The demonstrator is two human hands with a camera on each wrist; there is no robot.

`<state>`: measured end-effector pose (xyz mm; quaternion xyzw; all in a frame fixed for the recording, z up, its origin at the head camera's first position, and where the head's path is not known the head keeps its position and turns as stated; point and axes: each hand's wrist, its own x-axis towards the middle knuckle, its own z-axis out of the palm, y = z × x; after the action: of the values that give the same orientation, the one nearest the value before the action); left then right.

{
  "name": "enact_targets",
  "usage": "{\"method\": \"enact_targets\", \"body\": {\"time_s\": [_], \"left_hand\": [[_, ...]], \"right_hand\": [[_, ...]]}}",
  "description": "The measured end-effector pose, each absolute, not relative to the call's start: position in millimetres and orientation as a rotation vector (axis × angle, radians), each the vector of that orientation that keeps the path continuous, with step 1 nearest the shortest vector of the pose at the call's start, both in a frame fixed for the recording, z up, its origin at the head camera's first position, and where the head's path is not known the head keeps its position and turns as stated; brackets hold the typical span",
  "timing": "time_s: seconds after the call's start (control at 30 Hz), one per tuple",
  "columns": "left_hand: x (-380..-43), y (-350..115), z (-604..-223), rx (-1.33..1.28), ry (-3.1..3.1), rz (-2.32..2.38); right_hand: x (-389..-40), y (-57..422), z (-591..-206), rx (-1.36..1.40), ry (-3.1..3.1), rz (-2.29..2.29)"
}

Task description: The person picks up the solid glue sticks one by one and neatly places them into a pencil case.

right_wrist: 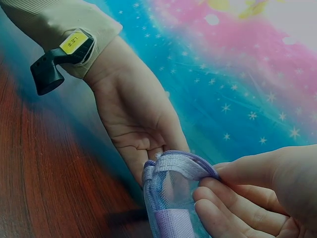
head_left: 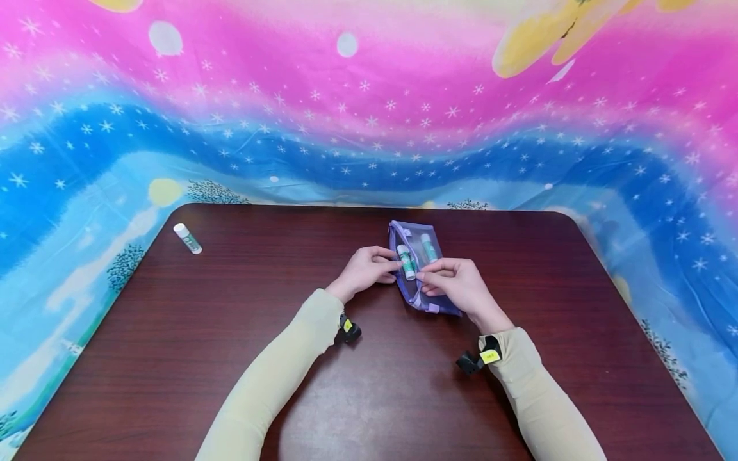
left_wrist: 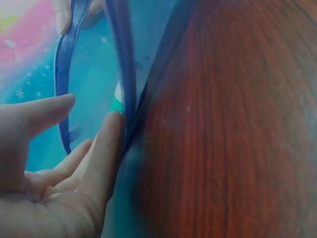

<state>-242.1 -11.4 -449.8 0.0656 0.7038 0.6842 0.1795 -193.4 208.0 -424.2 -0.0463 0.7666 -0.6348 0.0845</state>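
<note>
A purple mesh zipper pouch (head_left: 418, 299) lies on the table with its mouth toward the left. One white-and-green glue stick (head_left: 406, 262) is at the mouth, and a second glue stick (head_left: 428, 248) shows through the mesh. My left hand (head_left: 364, 269) reaches to the mouth, fingers extended, with the fingertips close by the first stick. In the left wrist view, the thumb stands apart from the fingers (left_wrist: 101, 158), and the stick's green end (left_wrist: 117, 105) shows just past one fingertip. My right hand (head_left: 458, 282) pinches the pouch's zipper edge (right_wrist: 210, 168) between thumb and fingers.
A third glue stick (head_left: 188, 239) stands tilted in the head view near the table's far left corner. The dark wood table (head_left: 369, 397) ends at the back against a colourful printed cloth (head_left: 369, 128). Each wrist wears a small black camera (head_left: 469, 363).
</note>
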Motion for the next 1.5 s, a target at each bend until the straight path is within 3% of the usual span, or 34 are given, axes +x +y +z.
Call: {"method": "enact_targets", "body": {"time_s": [1.5], "left_hand": [[-244,-57,-426,0.252,2.158,1.979]], "right_hand": [[-192,209,-422,-0.175,2.298,-1.9]]}}
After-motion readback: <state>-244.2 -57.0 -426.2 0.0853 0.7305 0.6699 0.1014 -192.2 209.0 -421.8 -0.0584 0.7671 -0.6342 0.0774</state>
